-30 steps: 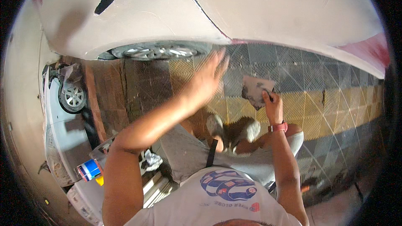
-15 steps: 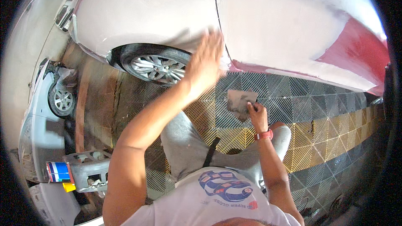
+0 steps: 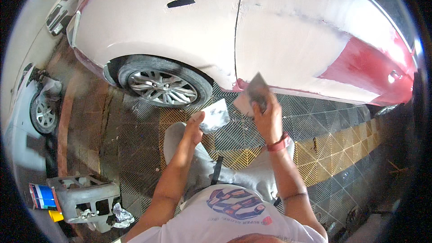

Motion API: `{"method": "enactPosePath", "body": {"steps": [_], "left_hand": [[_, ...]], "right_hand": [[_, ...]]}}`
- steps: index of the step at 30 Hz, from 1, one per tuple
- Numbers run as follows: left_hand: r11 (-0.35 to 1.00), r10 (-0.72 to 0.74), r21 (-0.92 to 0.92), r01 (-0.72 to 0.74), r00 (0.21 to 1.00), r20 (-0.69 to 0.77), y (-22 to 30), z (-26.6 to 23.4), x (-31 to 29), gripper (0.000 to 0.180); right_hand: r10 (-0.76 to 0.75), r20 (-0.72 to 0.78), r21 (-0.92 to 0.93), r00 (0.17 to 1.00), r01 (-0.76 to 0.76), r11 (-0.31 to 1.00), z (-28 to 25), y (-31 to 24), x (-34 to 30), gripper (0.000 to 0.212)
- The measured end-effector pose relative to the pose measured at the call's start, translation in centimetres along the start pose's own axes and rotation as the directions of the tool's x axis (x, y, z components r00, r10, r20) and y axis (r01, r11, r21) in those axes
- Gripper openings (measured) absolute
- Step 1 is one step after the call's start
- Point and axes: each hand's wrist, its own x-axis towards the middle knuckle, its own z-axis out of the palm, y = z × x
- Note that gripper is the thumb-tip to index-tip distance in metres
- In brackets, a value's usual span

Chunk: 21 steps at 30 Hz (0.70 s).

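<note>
My left hand (image 3: 195, 128) pinched a whitish flat sheet (image 3: 218, 116), my right hand (image 3: 269, 116) gripped a smudged pinkish-grey sheet (image 3: 258, 89), both above ribbed floor tiles (image 3: 315, 162), alloy wheel (image 3: 163, 87) just beyond, pale fender (image 3: 193, 31) and pale-and-red door (image 3: 288, 36) stood behind.

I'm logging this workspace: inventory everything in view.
Large car: 1, cream and red, top
Round spoked wheels: 2 clear, silver, left half
Background car: 1 clear, pale blue, left
Boxy openwork stand: 1, grey, lower left
Container: 1, mostly blue, beside stand
Crumpled wad: 1, silvery, beside stand
Small object: 1, yellow, below container
Ridged tiles: many, grey and yellow, floor
Flat angular plate: 1, whitish, left hand
Flat sheet: 1, tan and grey, right hand
Trousers: 1, grey, lower centre
T-shirt: 1, white, bottom
Wristband: 1, red, right wrist
Hands: 2, bare, centre
</note>
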Motion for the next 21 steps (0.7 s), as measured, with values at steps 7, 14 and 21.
{"method": "enactPosePath", "body": {"steps": [7, 14, 21], "left_hand": [[0.982, -0.144, 0.091, 0.165, 0.970, -0.198, -3.2, -4.8, 2.5, 0.039], [0.974, -0.153, 0.130, 0.187, 0.960, -0.236, -4.8, -5.7, 4.4, 0.038], [0.976, -0.135, 0.138, 0.168, 0.965, -0.225, -6.3, -8.0, 6.0, 0.045]], "right_hand": [[-0.378, -0.250, -0.218, 0.891, 0.328, 0.919, -6.9, -10.8, 16.9, 0.040], [-0.623, -0.163, -0.671, 0.765, 0.377, 0.638, -8.6, -14.2, 26.7, 0.063], [-0.538, -0.112, -0.697, 0.835, 0.320, 0.642, -8.2, -13.9, 29.2, 0.068]]}}
